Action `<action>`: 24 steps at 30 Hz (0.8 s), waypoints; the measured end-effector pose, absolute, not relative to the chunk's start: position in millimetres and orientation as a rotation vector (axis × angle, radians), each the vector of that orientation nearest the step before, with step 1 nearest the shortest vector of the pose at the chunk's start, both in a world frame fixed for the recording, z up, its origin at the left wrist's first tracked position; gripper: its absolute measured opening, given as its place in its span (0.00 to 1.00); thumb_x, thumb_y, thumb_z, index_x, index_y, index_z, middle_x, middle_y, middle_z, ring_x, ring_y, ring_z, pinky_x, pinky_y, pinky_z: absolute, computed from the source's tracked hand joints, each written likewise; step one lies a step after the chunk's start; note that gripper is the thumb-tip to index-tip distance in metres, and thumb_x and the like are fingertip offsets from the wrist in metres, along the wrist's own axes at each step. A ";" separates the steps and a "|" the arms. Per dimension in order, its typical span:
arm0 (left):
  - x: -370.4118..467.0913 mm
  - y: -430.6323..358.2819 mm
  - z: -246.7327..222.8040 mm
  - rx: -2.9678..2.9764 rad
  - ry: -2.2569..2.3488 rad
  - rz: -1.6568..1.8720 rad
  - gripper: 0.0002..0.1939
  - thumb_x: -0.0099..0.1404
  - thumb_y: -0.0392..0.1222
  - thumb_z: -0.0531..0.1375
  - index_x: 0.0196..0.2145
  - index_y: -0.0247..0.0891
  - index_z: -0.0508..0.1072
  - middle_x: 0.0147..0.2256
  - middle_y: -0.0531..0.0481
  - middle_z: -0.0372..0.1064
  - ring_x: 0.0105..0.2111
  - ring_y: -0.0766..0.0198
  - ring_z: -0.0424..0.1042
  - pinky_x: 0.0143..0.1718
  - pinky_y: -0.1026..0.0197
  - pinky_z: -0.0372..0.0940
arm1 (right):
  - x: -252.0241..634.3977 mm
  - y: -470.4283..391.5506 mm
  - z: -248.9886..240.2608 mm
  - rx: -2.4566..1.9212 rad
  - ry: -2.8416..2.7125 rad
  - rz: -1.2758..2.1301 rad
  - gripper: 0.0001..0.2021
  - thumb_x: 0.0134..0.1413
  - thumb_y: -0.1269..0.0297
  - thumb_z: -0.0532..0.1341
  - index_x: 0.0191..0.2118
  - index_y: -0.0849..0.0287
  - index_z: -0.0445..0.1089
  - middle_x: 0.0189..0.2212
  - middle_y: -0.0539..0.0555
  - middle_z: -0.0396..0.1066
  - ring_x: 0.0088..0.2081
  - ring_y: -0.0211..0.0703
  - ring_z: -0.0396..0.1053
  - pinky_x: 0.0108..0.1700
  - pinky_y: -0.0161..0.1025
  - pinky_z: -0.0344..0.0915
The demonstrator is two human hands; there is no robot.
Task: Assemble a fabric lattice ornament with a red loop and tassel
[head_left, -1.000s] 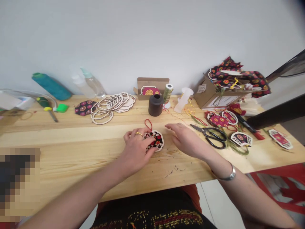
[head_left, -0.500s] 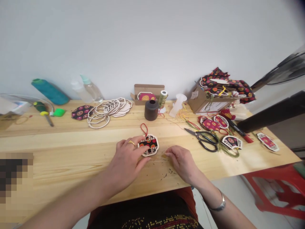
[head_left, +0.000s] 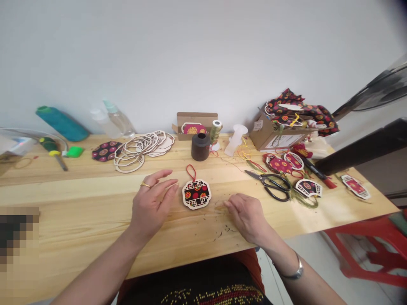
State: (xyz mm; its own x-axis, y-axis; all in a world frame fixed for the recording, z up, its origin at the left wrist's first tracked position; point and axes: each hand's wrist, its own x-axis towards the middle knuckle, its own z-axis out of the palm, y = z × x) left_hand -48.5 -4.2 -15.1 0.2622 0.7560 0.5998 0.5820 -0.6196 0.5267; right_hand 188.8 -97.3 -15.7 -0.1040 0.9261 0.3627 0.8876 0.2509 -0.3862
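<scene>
"What does the head view show of the left hand?"

"The left hand (head_left: 151, 203) is over the tabletop (head_left: 79, 233), left of the ornament (head_left: 197, 195). Its fingers are loosely spread, thumb apart, with nothing in them."

"Where exactly is that ornament?"

"Flat, about midway between the tabletop's front and back edges, between the two hands and touching neither. It has a pale cut-out frame around dark patterned fabric, and a red loop (head_left: 191, 173) points toward the back edge."

"And the right hand?"

"The right hand (head_left: 247, 215) is near the front edge, curled, thumb and fingertips drawn together. A thin yellowish piece (head_left: 219, 207) shows just beside the tips; I can't tell whether they grip it. Dark scraps (head_left: 227, 228) lie near that hand, toward the front edge."

"Anything beyond it?"

"Black-handled scissors (head_left: 264, 180) toward the right edge, a dark cone spool (head_left: 200, 148) near the back edge, and a cardboard box (head_left: 276, 133) near the back right corner."
</scene>
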 end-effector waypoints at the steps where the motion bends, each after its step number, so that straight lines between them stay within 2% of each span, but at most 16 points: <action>1: -48.5 -4.6 -15.1 2.333 1.247 1.283 0.07 0.63 0.39 0.59 0.38 0.38 0.76 0.47 0.45 0.70 0.44 0.58 0.72 0.46 0.54 0.67 | 188.3 -98.1 -16.7 -1.621 -1.994 0.098 0.20 0.65 0.62 0.48 0.20 0.57 0.57 0.16 0.48 0.59 0.19 0.34 0.56 0.25 0.34 0.51; 5: -48.3 -5.4 -16.1 2.335 1.233 1.276 0.07 0.63 0.38 0.59 0.37 0.37 0.76 0.46 0.44 0.70 0.44 0.57 0.72 0.45 0.53 0.68 | 187.7 -98.1 -18.7 -1.588 -1.972 0.126 0.20 0.61 0.60 0.54 0.18 0.57 0.57 0.16 0.49 0.59 0.20 0.35 0.57 0.25 0.35 0.52; 10: -46.5 -5.5 -16.8 2.341 1.223 1.271 0.07 0.63 0.37 0.59 0.37 0.36 0.76 0.46 0.43 0.71 0.44 0.57 0.72 0.45 0.54 0.68 | 217.4 -80.7 -8.5 -1.841 -1.916 0.095 0.07 0.56 0.68 0.58 0.28 0.60 0.70 0.27 0.54 0.70 0.31 0.42 0.66 0.35 0.37 0.61; 14: -45.2 -6.5 -16.0 2.327 1.228 1.260 0.07 0.63 0.37 0.58 0.37 0.35 0.76 0.46 0.42 0.71 0.44 0.57 0.72 0.45 0.54 0.67 | 258.4 -53.6 4.2 -2.209 -1.801 -0.184 0.10 0.57 0.66 0.58 0.33 0.62 0.76 0.33 0.59 0.72 0.39 0.50 0.66 0.41 0.43 0.61; 17: -45.2 -7.2 -15.0 2.312 1.238 1.268 0.08 0.64 0.36 0.58 0.37 0.34 0.77 0.46 0.41 0.71 0.44 0.57 0.72 0.46 0.53 0.67 | 277.7 -35.5 9.3 -2.462 -1.846 -0.228 0.12 0.57 0.66 0.56 0.36 0.61 0.77 0.38 0.62 0.73 0.44 0.56 0.65 0.40 0.45 0.61; 21: -45.1 -7.1 -14.3 2.312 1.240 1.279 0.08 0.63 0.36 0.58 0.37 0.34 0.77 0.45 0.41 0.71 0.43 0.58 0.72 0.45 0.54 0.68 | 283.7 -20.8 5.7 -2.620 -1.904 -0.226 0.13 0.56 0.65 0.55 0.37 0.62 0.77 0.40 0.64 0.73 0.46 0.59 0.64 0.38 0.44 0.60; 24: -44.9 -6.6 -14.4 2.317 1.239 1.289 0.08 0.63 0.36 0.58 0.36 0.34 0.77 0.45 0.41 0.71 0.43 0.58 0.72 0.45 0.54 0.68 | 282.2 -14.9 2.1 -2.666 -1.921 -0.188 0.13 0.55 0.69 0.54 0.37 0.64 0.77 0.40 0.66 0.73 0.47 0.58 0.64 0.38 0.43 0.60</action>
